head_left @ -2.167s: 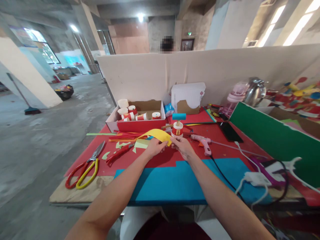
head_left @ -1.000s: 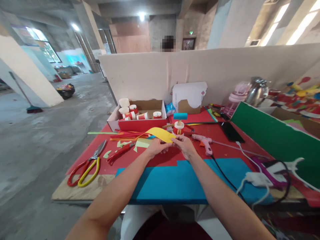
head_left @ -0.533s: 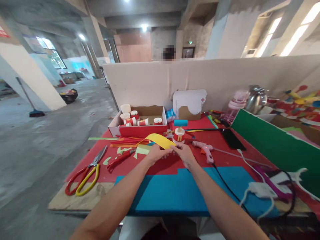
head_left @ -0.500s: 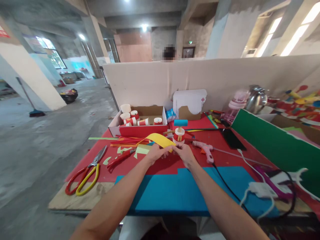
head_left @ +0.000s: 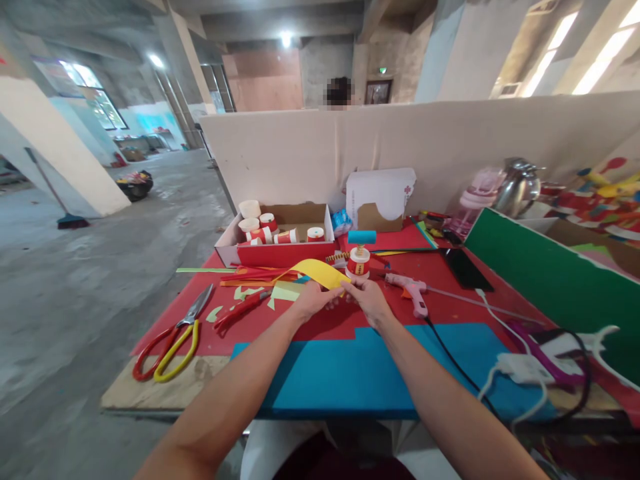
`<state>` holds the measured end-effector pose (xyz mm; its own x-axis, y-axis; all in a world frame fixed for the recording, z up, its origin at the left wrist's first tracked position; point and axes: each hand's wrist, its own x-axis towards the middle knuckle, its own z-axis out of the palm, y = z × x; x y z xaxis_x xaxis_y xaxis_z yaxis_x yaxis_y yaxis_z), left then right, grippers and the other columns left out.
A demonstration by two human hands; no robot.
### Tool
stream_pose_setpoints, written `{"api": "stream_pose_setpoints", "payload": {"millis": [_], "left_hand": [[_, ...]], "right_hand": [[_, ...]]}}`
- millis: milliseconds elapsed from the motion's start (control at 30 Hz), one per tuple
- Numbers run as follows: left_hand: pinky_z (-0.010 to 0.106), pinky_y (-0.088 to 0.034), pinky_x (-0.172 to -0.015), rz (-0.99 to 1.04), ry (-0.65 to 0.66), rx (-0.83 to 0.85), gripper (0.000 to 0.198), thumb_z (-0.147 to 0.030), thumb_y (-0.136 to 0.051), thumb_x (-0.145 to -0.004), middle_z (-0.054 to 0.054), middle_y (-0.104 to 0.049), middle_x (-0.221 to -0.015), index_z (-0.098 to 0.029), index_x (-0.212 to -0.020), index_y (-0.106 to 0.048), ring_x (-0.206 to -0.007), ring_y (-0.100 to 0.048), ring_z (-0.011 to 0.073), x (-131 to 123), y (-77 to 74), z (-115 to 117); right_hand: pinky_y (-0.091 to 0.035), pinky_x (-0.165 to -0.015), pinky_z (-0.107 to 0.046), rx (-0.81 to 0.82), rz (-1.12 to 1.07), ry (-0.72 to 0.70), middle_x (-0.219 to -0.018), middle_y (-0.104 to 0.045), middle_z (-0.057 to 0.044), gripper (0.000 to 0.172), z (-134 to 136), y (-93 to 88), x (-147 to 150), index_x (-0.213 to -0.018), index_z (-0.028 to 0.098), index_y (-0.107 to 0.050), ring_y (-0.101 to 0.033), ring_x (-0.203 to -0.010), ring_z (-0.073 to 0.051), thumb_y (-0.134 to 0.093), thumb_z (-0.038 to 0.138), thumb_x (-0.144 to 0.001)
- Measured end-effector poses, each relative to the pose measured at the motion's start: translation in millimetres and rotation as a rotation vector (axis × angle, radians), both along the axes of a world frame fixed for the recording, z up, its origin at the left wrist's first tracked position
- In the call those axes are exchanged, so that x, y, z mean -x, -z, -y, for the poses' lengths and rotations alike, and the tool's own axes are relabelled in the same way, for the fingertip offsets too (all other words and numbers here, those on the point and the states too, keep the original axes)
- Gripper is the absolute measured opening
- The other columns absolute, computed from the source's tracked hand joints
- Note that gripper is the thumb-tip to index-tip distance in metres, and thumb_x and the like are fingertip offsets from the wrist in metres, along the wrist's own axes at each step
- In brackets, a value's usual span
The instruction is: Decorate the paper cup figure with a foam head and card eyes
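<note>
Left hand and right hand both pinch the yellow paper strip by its near end, likely to steady it; rest arches beyond left fingers. Pink glue gun right of fingers, presumably for reach; red-and-white cup just beyond.

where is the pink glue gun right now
In the head view, the glue gun lies on the red sheet, right of the right hand, with the black phone farther right and the blue sheet nearer the person.
</note>
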<state>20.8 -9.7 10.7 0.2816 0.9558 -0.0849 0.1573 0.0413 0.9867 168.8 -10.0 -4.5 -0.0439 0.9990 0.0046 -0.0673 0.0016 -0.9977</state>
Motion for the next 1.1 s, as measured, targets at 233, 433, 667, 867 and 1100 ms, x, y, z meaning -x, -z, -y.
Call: {"api": "stream_pose_setpoints", "payload": {"millis": [233, 433, 667, 867, 1100], "left_hand": [[0.02, -0.042, -0.049, 0.005, 0.079, -0.001, 0.015, -0.025, -0.066, -0.071, -0.001, -0.059, -0.058, -0.012, -0.078, -0.061, -0.048, -0.05, 0.0082, 0.6, 0.6, -1.9], [0.019, -0.039, -0.047, -0.039, 0.066, -0.023, 0.012, -0.022, -0.065, -0.07, -0.001, -0.058, -0.054, -0.011, -0.07, -0.062, -0.047, -0.049, 0.0079, -0.2, -2.6, -1.6], [0.019, -0.039, -0.046, -0.028, 0.01, -0.017, 0.012, -0.022, -0.065, -0.07, -0.002, -0.057, -0.053, -0.011, -0.072, -0.061, -0.045, -0.048, 0.0072, -0.3, 3.7, -3.8], [0.018, -0.039, -0.045, 0.002, 0.053, 0.009, 0.016, -0.025, -0.068, -0.068, -0.002, -0.057, -0.052, -0.01, -0.069, -0.06, -0.044, -0.048, 0.0067, -0.1, -0.8, -3.2], [0.021, -0.041, -0.048, -0.203, 0.04, -0.083, 0.02, -0.031, -0.063, -0.074, 0.002, -0.062, -0.057, -0.012, -0.079, -0.064, -0.05, -0.054, 0.0119, -4.6, -14.9, 5.4]], "right_hand": [[-0.034, -0.049, -0.022, 0.056, -0.094, 0.043, -0.048, -0.055, 0.003, 0.037, -0.3, 0.2, 1.6, -0.057, 0.016, -0.062, -0.046, -0.046, -0.008, -0.075, 0.051, -0.055], [-0.04, -0.052, -0.023, 0.149, -0.281, 0.114, -0.053, -0.059, 0.001, 0.037, -0.1, -5.8, 2.1, -0.059, 0.016, -0.063, -0.049, -0.048, -0.008, -0.074, 0.052, -0.057], [-0.038, -0.053, -0.02, 0.131, -0.178, -0.062, -0.055, -0.06, 0.004, 0.032, 2.8, -1.5, 0.7, -0.06, 0.016, -0.06, -0.05, -0.05, -0.007, -0.083, 0.035, -0.048], [-0.04, -0.052, -0.019, 0.12, -0.337, 0.145, -0.055, -0.058, 0.005, 0.032, -0.4, -8.2, -5.1, -0.062, 0.017, -0.064, -0.047, -0.049, -0.005, -0.082, 0.039, -0.047], [-0.042, -0.052, -0.018, 0.213, -0.394, 0.033, -0.053, -0.057, 0.005, 0.036, 5.2, -7.7, 1.6, -0.061, 0.017, -0.061, -0.05, -0.051, -0.006, -0.085, 0.038, -0.043]]}}
